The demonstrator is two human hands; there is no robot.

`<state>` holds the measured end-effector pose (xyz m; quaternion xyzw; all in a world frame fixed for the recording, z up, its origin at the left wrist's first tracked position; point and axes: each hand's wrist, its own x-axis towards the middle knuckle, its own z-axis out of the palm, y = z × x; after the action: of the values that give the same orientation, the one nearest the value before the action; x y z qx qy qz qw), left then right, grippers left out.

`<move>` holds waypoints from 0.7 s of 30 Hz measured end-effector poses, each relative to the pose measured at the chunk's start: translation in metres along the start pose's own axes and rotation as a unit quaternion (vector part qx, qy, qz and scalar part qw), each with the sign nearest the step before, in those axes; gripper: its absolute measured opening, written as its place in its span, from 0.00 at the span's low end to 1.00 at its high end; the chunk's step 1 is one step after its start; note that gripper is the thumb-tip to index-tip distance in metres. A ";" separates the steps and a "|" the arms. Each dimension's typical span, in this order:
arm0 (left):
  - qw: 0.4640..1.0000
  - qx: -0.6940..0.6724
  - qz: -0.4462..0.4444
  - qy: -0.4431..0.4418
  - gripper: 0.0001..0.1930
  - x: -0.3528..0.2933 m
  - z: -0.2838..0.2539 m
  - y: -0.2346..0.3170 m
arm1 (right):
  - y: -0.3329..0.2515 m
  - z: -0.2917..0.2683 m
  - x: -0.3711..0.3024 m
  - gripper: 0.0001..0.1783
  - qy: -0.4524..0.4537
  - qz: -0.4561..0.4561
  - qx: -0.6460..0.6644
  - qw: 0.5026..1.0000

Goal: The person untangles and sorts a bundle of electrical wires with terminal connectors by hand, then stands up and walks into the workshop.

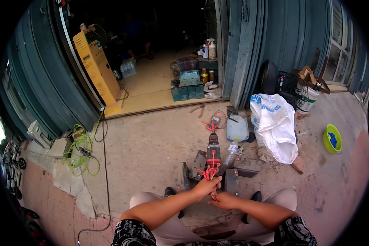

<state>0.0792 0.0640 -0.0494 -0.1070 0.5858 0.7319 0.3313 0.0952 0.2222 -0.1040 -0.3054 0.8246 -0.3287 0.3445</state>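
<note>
Both of my hands are close together in front of my knees. My left hand is closed on red wire, whose loops bunch up just beyond the fingers. Beside it, slightly lower, my right hand pinches a thin red piece that looks like the same wire; its far end is hidden. A red and black power drill stands just past the wire, chuck pointing away from me. Around it sit several dark block-shaped batteries. A clear plastic bottle lies right of the drill.
Beyond the drill are a multimeter with red leads, pliers and a pale plastic container. A white sack and green basin are right. Green cable and a black cord lie left. A person sits inside the doorway.
</note>
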 end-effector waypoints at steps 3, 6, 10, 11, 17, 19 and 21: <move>0.998 0.040 0.034 -0.030 0.19 0.004 0.003 -0.002 | 0.020 0.009 0.006 0.23 0.030 -0.070 -0.048 0.996; 0.996 0.054 0.048 -0.052 0.18 0.009 -0.002 -0.009 | 0.002 -0.001 0.000 0.20 -0.003 -0.039 -0.019 0.999; 0.991 0.107 0.046 -0.062 0.19 0.002 0.007 -0.001 | 0.008 0.000 -0.001 0.18 -0.030 -0.027 -0.007 0.999; 0.990 0.123 0.032 -0.064 0.19 -0.001 0.011 0.002 | 0.020 0.005 0.001 0.18 0.013 -0.093 -0.047 0.994; 0.974 0.198 0.066 -0.088 0.20 0.004 0.005 -0.005 | 0.037 0.013 0.009 0.21 -0.018 -0.051 -0.046 0.997; 0.974 0.195 0.070 -0.088 0.20 0.003 0.005 -0.005 | 0.039 0.015 0.007 0.20 -0.004 -0.071 -0.040 0.997; 0.975 0.191 0.074 -0.089 0.20 0.003 0.004 -0.005 | 0.037 0.015 0.005 0.19 0.010 -0.089 -0.034 0.995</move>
<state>0.0811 0.0694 -0.0536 0.0680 0.6894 0.6353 0.3413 0.0931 0.2355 -0.1421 -0.3862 0.8081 -0.3327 0.2951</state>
